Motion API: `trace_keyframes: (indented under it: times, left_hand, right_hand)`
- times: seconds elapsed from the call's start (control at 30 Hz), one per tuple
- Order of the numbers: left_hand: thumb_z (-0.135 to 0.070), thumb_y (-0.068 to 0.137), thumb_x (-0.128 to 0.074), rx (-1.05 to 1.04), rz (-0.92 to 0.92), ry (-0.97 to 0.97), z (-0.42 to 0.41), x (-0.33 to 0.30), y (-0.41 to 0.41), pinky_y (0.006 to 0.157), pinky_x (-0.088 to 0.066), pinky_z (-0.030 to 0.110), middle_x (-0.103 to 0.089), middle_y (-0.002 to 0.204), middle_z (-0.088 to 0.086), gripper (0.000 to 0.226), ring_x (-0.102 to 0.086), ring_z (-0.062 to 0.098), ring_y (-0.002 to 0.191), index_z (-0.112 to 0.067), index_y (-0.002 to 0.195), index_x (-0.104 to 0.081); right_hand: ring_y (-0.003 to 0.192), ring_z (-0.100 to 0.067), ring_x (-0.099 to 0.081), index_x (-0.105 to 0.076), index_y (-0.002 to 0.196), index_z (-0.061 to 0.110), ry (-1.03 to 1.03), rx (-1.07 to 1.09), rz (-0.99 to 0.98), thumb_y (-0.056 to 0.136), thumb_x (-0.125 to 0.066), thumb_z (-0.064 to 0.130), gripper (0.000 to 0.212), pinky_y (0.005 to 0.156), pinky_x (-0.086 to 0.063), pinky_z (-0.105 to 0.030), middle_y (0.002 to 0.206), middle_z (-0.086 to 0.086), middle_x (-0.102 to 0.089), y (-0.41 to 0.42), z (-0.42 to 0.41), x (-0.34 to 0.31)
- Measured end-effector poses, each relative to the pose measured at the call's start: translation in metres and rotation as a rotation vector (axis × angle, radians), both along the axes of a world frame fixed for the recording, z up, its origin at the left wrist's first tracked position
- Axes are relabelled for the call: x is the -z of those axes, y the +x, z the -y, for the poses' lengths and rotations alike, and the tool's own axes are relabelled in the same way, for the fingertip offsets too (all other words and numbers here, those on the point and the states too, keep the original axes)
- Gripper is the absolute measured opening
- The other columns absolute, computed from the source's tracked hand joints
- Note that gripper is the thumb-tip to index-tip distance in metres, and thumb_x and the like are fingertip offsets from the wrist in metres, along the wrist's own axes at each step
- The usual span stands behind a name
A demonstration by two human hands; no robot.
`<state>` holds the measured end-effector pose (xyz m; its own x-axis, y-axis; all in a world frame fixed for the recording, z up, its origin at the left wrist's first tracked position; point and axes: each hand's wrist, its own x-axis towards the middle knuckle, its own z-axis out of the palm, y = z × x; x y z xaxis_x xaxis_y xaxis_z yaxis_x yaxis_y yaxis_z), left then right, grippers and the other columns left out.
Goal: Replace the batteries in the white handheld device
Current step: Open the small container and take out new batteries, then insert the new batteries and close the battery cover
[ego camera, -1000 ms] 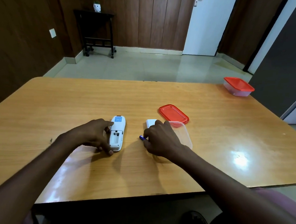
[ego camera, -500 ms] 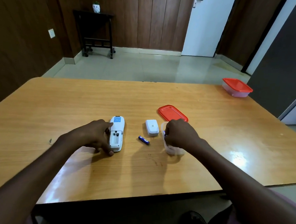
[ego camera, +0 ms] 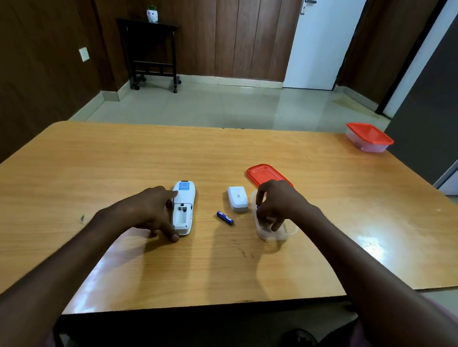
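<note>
The white handheld device (ego camera: 183, 207) lies face down on the wooden table (ego camera: 116, 161), its battery bay uncovered and empty. My left hand (ego camera: 150, 211) rests against its left side, fingers on the casing. The white battery cover (ego camera: 237, 198) lies to the right of the device. One blue battery (ego camera: 225, 217) lies loose on the table between them. My right hand (ego camera: 274, 203) is over a clear plastic container (ego camera: 274, 231), fingers pinched on a second blue battery whose tip (ego camera: 258, 207) just shows.
The container's red lid (ego camera: 262, 174) lies just behind my right hand. A second red-lidded container (ego camera: 368, 137) stands at the table's far right corner. The near table edge runs just below my forearms.
My right hand moved right from beside the cover and loose battery to the clear container. It now pinches a battery there. My left hand and the device stayed put.
</note>
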<state>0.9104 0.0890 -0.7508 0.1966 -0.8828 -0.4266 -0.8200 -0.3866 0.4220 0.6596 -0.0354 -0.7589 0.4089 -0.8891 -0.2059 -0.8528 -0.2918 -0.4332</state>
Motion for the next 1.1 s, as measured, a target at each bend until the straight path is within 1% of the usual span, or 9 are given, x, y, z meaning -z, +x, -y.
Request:
trace_keyframes:
  times: [0.13, 0.27, 0.4, 0.53, 0.7, 0.8, 0.93, 1.03, 1.1]
  left_hand:
    - [-0.020, 0.061, -0.096, 0.008, 0.011, 0.003, 0.001, 0.000, 0.000, 0.059, -0.054, 0.027, -0.054, 0.130, -0.005, 0.113, -0.070, 0.022, 0.070, -0.019, 0.155, -0.031]
    - [-0.020, 0.061, -0.096, 0.014, 0.018, 0.001, 0.002, 0.001, 0.001, 0.053, -0.049, 0.022, -0.054, 0.130, -0.006, 0.117, -0.067, 0.020, 0.064, -0.019, 0.156, -0.028]
    - [-0.019, 0.063, -0.095, 0.016, 0.015, 0.002, 0.003, 0.001, 0.000, 0.063, -0.055, 0.029, -0.056, 0.130, -0.004, 0.114, -0.068, 0.022, 0.068, -0.018, 0.156, -0.029]
    - [-0.025, 0.060, -0.096, 0.026, 0.035, 0.001, 0.004, 0.002, 0.002, 0.059, -0.054, 0.029, -0.057, 0.129, -0.005, 0.111, -0.068, 0.019, 0.062, -0.018, 0.153, -0.035]
    - [-0.020, 0.060, -0.096, 0.019, 0.014, -0.005, 0.006, 0.004, 0.000, 0.063, -0.056, 0.032, -0.065, 0.117, 0.003, 0.092, -0.065, 0.021, 0.063, -0.018, 0.140, -0.051]
    - [-0.021, 0.059, -0.097, 0.035, 0.019, -0.021, 0.005, 0.004, 0.000, 0.068, -0.057, 0.034, -0.068, 0.116, 0.006, 0.084, -0.067, 0.022, 0.070, -0.017, 0.134, -0.058]
    - [-0.028, 0.061, -0.096, 0.057, 0.087, -0.043, 0.006, 0.005, 0.003, 0.073, -0.055, 0.029, -0.059, 0.123, -0.003, 0.115, -0.071, 0.024, 0.094, -0.016, 0.155, -0.031]
    - [-0.026, 0.062, -0.095, 0.069, 0.093, -0.051, 0.008, 0.007, 0.006, 0.064, -0.056, 0.031, -0.061, 0.127, 0.002, 0.109, -0.070, 0.021, 0.071, -0.013, 0.153, -0.036]
    - [-0.026, 0.066, -0.092, 0.069, 0.128, -0.041, 0.008, 0.008, 0.007, 0.058, -0.055, 0.030, -0.059, 0.129, 0.002, 0.105, -0.071, 0.022, 0.071, -0.014, 0.154, -0.035]
  right_hand:
    - [0.052, -0.018, -0.069, -0.071, 0.094, 0.008, -0.028, 0.030, -0.030, 0.072, -0.073, 0.001, 0.023, 0.050, -0.056, -0.024, 0.065, -0.005, -0.070, 0.001, 0.000, -0.001]
    - [0.052, -0.028, -0.073, -0.071, 0.096, 0.000, -0.116, 0.034, 0.018, 0.073, -0.059, -0.004, 0.027, 0.065, -0.065, -0.041, 0.073, -0.016, -0.074, -0.002, -0.003, -0.004]
    - [0.069, -0.021, -0.064, -0.070, 0.099, 0.014, -0.393, 0.011, 0.107, 0.073, -0.064, 0.005, 0.029, 0.065, -0.058, -0.035, 0.079, -0.001, -0.068, 0.004, -0.020, -0.011]
    - [0.069, -0.010, -0.071, -0.068, 0.094, 0.017, -0.330, -0.185, 0.470, 0.076, -0.070, 0.007, 0.021, 0.068, -0.058, -0.036, 0.076, 0.001, -0.076, 0.028, -0.052, 0.004]
    - [0.074, -0.012, -0.069, -0.061, 0.106, 0.015, -0.383, -0.421, 0.596, 0.091, -0.065, 0.011, 0.016, 0.069, -0.057, -0.040, 0.085, 0.003, -0.076, 0.066, -0.070, 0.036]
    - [0.071, -0.026, -0.065, -0.059, 0.109, 0.011, -0.540, -0.548, 0.543, 0.091, -0.063, 0.006, 0.019, 0.058, -0.053, -0.040, 0.085, -0.004, -0.072, 0.076, -0.072, 0.048]
    - [0.070, -0.027, -0.055, -0.057, 0.107, 0.010, -0.738, -0.727, 0.394, 0.081, -0.060, -0.010, 0.033, 0.052, -0.044, -0.037, 0.080, -0.009, -0.064, 0.082, -0.070, 0.054]
    - [0.071, -0.028, -0.054, -0.065, 0.102, 0.005, -0.824, -0.855, 0.334, 0.084, -0.052, -0.007, 0.025, 0.058, -0.041, -0.035, 0.082, -0.010, -0.063, 0.083, -0.066, 0.055]
    - [0.072, -0.028, -0.052, -0.066, 0.098, 0.008, -0.830, -0.920, 0.309, 0.090, -0.053, 0.000, 0.017, 0.061, -0.041, -0.035, 0.082, -0.009, -0.063, 0.083, -0.066, 0.054]
